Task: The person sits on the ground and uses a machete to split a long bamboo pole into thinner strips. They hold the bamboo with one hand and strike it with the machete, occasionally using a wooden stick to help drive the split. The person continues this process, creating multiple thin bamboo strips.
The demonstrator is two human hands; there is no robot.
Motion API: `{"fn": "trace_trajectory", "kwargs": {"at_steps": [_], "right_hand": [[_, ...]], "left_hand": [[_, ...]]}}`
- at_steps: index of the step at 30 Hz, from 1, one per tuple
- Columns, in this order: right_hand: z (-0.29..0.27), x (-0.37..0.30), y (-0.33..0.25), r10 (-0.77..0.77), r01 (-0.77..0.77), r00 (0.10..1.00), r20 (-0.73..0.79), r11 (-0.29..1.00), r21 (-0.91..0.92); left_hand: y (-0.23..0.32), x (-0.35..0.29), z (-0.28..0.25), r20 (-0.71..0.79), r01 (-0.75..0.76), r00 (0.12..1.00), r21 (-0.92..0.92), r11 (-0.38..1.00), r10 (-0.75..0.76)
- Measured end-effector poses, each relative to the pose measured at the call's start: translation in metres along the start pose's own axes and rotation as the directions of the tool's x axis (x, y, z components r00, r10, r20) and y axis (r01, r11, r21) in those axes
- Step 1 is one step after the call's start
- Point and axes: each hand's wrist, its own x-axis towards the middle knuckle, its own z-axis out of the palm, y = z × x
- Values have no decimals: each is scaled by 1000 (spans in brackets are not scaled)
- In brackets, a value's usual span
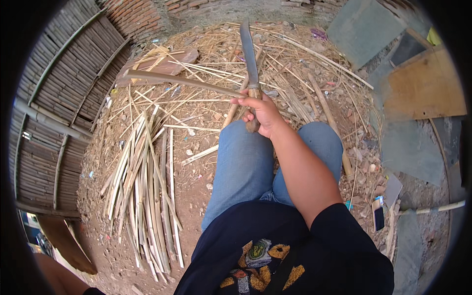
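My right hand (263, 113) is closed round the wooden handle of a machete (250, 59), whose long dark blade points away from me above my knees. Between the same hand's fingers, beside the top of the handle, sits one end of a bamboo strip (182, 78). The strip reaches out to the left, crossing over the littered ground. At the lower left edge a bare part of my left arm (61, 278) shows, stretched out to the side; its hand lies outside the picture. On the ground to the left is a loose pile of split bamboo strips (145, 191).
A bamboo slat wall (64, 88) stands on the left, a brick wall (132, 19) at the back. Bamboo poles (327, 105) and shavings litter the dirt ahead. Grey sheets (366, 32) and a brown board (425, 86) lean at the right, near a phone (378, 218).
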Motion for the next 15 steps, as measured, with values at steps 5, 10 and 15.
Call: {"fn": "trace_trajectory", "kwargs": {"at_steps": [5, 10, 15], "right_hand": [[1, -5, -3, 60, -60, 998, 11, 998, 4], [-11, -3, -3, 13, -14, 1000, 25, 1000, 18], [-9, -4, -4, 21, -21, 1000, 20, 1000, 20]], "left_hand": [[-14, 2, -10, -42, 32, 999, 15, 999, -31], [-23, 1, -4, -47, 35, 998, -18, 999, -36], [-31, 2, -2, -54, 43, 998, -26, 999, -45]]}}
